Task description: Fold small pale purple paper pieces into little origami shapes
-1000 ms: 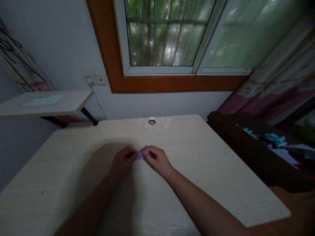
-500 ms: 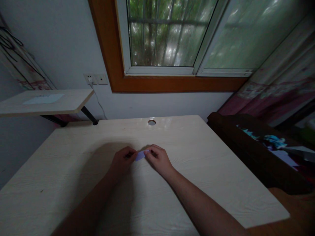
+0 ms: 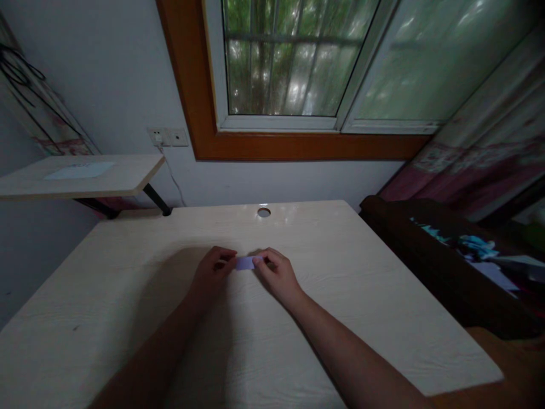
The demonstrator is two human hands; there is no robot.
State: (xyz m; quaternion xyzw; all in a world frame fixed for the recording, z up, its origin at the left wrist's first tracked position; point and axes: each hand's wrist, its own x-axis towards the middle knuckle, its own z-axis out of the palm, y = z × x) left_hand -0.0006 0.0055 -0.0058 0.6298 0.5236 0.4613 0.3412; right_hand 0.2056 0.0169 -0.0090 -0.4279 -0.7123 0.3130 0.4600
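A small strip of purple paper (image 3: 245, 263) spans the gap between my two hands, above or on the pale wooden desk (image 3: 272, 335). My left hand (image 3: 213, 270) pinches its left end between thumb and fingers. At the other end, the thumb and fingers of my right hand (image 3: 276, 271) are closed on the strip and hide that part of it. The strip lies nearly level from side to side. Whether it touches the desktop I cannot tell.
A round cable hole (image 3: 264, 212) sits near the desk's back edge. On the left a raised shelf (image 3: 128, 176) stands on black legs, with a paper sheet (image 3: 80, 170) on it. Beyond the right edge is a dark brown piece of furniture (image 3: 409, 267) holding cloth and papers.
The purple paper has turned from a slant to nearly level. My left hand has risen a little and its fingers have straightened somewhat; the right hand has shifted slightly.
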